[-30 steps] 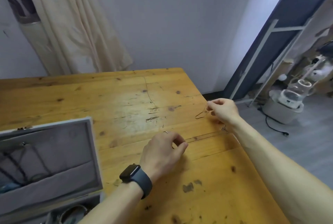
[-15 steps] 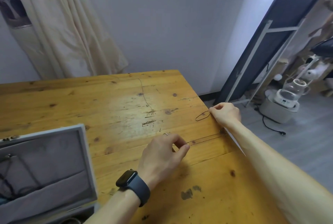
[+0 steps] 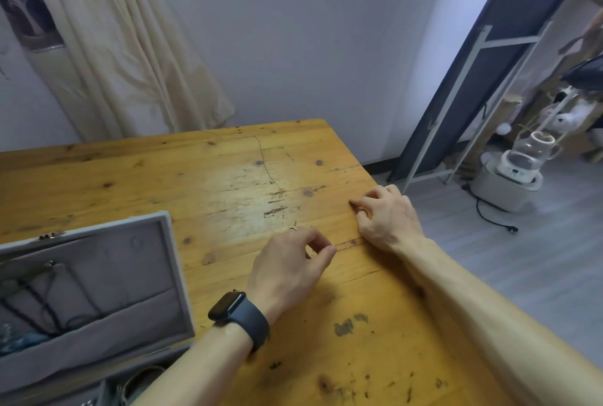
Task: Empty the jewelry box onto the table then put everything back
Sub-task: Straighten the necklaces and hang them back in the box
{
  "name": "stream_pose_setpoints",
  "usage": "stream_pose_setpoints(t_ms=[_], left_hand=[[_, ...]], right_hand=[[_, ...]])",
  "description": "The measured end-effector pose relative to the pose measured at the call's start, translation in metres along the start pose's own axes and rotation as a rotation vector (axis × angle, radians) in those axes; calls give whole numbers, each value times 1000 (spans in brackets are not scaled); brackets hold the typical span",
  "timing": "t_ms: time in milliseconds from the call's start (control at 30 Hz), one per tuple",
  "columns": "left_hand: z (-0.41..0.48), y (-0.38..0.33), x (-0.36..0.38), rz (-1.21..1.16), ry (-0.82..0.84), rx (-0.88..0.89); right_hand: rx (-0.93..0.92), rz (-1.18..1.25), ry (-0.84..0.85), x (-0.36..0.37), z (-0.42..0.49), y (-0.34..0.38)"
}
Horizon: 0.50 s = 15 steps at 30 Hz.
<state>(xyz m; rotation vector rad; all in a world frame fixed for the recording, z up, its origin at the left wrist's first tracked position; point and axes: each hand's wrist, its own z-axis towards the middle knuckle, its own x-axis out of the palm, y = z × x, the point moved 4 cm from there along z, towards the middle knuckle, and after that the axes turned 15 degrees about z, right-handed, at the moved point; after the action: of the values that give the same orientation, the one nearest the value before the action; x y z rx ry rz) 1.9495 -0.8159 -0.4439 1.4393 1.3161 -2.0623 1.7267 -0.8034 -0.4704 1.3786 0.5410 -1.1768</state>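
Note:
A thin chain (image 3: 350,242) lies stretched on the wooden table (image 3: 130,177) between my two hands. My left hand (image 3: 290,270), with a dark watch on its wrist, pinches the chain's near end between thumb and forefinger. My right hand (image 3: 388,216) rests on the table near the right edge, fingers curled over the chain's far end, which is hidden under them. A small ring (image 3: 293,228) lies just beyond my left hand. The grey jewelry box (image 3: 169,262) stands open at the left, with dark cords hanging inside its lid.
A thin dark line (image 3: 265,165) runs across the table's far part; chain or scratch, I cannot tell. The table's right edge is just past my right hand. On the floor beyond stand a white appliance (image 3: 512,174), its cable and a leaning frame.
My right hand has come down onto the table with the chain's looped end, which now lies hidden under its fingers. My left hand has kept its pinch in place.

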Motion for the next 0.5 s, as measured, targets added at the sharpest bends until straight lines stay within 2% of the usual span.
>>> stream_pose_setpoints(t_ms=[100,167,267,300,400,467,500], left_hand=[[-2,-2,-3,5,-2,3],[-4,-3,-3,-29,2,-2],[-4,-6,-2,-172,36,-21],[-4,-9,0,-224,69,-21],[-5,-22,8,-289,164,22],[-8,-29,13,-254,170,72],[-10,-33,17,-233,177,100]], right_hand=[[24,-9,35,-2,-3,3],[48,50,-25,-12,-10,4],[159,397,-251,-36,-38,2],[217,553,-269,-40,-51,1],[358,1019,-51,-38,-94,10],[403,1208,71,-35,-118,19],[411,1247,81,-36,-127,20]])
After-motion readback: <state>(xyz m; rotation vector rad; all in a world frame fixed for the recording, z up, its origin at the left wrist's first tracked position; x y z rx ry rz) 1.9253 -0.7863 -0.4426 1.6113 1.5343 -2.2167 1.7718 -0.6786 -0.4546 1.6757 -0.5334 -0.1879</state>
